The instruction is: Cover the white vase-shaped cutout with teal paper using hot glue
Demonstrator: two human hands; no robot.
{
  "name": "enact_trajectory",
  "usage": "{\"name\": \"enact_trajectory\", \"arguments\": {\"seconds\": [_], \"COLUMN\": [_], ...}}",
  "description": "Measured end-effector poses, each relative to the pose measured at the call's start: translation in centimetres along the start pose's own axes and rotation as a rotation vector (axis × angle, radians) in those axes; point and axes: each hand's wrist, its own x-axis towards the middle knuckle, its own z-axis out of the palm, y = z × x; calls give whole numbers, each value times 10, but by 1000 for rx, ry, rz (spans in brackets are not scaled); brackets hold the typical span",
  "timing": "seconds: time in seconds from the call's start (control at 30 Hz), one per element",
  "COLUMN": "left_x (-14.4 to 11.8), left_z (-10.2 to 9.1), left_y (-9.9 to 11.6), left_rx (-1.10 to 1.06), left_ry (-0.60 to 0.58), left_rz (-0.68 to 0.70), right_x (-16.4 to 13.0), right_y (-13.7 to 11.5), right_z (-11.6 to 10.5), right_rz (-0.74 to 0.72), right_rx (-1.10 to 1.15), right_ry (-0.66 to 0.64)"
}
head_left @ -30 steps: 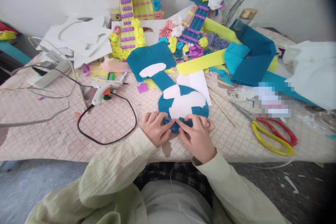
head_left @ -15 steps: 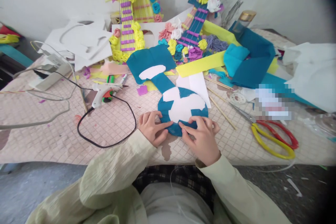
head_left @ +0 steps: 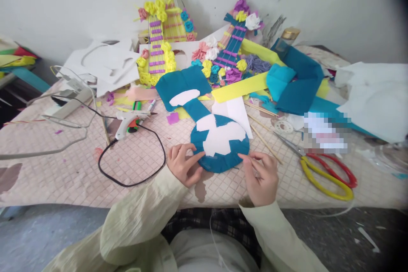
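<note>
Both hands have spread apart since the earlier frame: they sat together on the near rim of the teal guitar cutout [head_left: 219, 153], now left hand [head_left: 181, 169] is at its left rim and right hand [head_left: 263, 174] has come off to the right rim; view has also tilted, so everything sits lower in frame; cutout lies flat on the worktop [head_left: 63, 165] near its front edge, round body toward the person, neck running up-left to a teal headpiece; white patches show where teal paper does not cover it; left-hand grip: fingers half curled, index tip pressing the cutout's left edge, holding nothing; right-hand grip: narrow, thumb and forefinger pinched at the cutout's right edge, cannot tell if they hold paper or just touch it; glue gun [head_left: 130, 118] lies left of the cutout, well apart, black cord looping toward the left hand; scissors [head_left: 325, 170] with red and yellow handles lie right of the right hand, apart; thin wooden sticks [head_left: 264, 144] between cutout and scissors; two flower-covered paper guitars [head_left: 159, 46] lean on the wall behind
</note>
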Motion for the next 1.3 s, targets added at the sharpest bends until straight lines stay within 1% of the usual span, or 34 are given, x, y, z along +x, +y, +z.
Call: {"name": "enact_trajectory", "arguments": {"seconds": [0.07,0.13,0.27,0.37,0.47,0.6,0.63,0.7,0.8,0.87,1.0,1.1,1.2,1.3], "left_x": [-1,-2,1,4,4,2,2,2,2,2,0,1,2,2], "left_z": [2,4,4,1,-1,0,1,5,11,15,20,19,14,11], "left_y": [1,2,5,8,9,2,-1,-8,-17,-20,-24,-26,-25,-22], "left_rx": [16,30,25,22,8,-68,-105,-191,-266,-254,-195,-246,-396,-649], "left_ry": [3,-6,-53,-92,-101,-120,-115,-60,65,102,100,50,28,54], "left_rz": [29,13,-51,-96,-119,-93,-74,-55,-111,-168,-278,-319,-338,-414], "right_x": [-4,-8,-12,-11,-10,-10,-11,-11,-7,-1,22,39,49,51], "right_y": [7,13,18,17,16,17,17,17,18,19,26,29,26,19], "right_z": [-4,-7,-10,-7,-1,4,4,4,3,3,5,8,13,17], "right_rz": [62,89,46,36,42,53,68,122,206,245,364,453,511,551], "right_rx": [35,46,-2,-64,-137,-170,-147,-72,23,55,138,205,329,504], "right_ry": [9,12,29,32,1,-40,-49,-71,-103,-121,-176,-193,-204,-218]}}
